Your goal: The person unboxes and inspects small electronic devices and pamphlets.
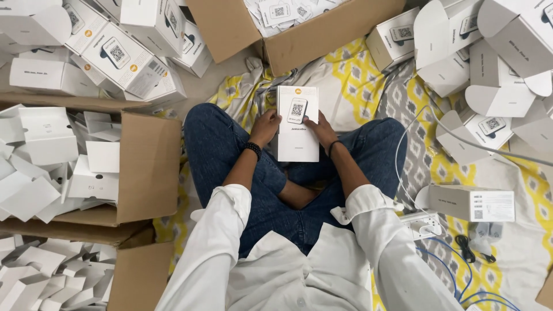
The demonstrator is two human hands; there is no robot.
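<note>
Floor, covered by a patterned cloth [357, 86] in yellow, grey and white; a person sits cross-legged on it in blue jeans and a white shirt with rolled cuffs.

Head view, items:
- White carton [297, 123], flat and upright-rectangular, with a picture of a small device on its face. It rests on the lap between the knees, held at its two long edges.
- Left hand [266, 126]: fingers curled on the carton's left edge, thumb on the face; dark beaded band at the wrist.
- Right hand [320, 129]: fingers closed on the right edge, thumb on the face; thin dark band at the wrist.
- Brown cardboard box [144, 167], at left, filled with folded white card inserts.
- Second brown cardboard box [311, 37], ahead, holding printed white cards.
- Heaps of matching white cartons [124, 57], upper left, and opened ones [495, 69], upper right.
- One white carton lying on its side [471, 203], at right, near a white power strip [422, 223] with white and blue cables.
</note>
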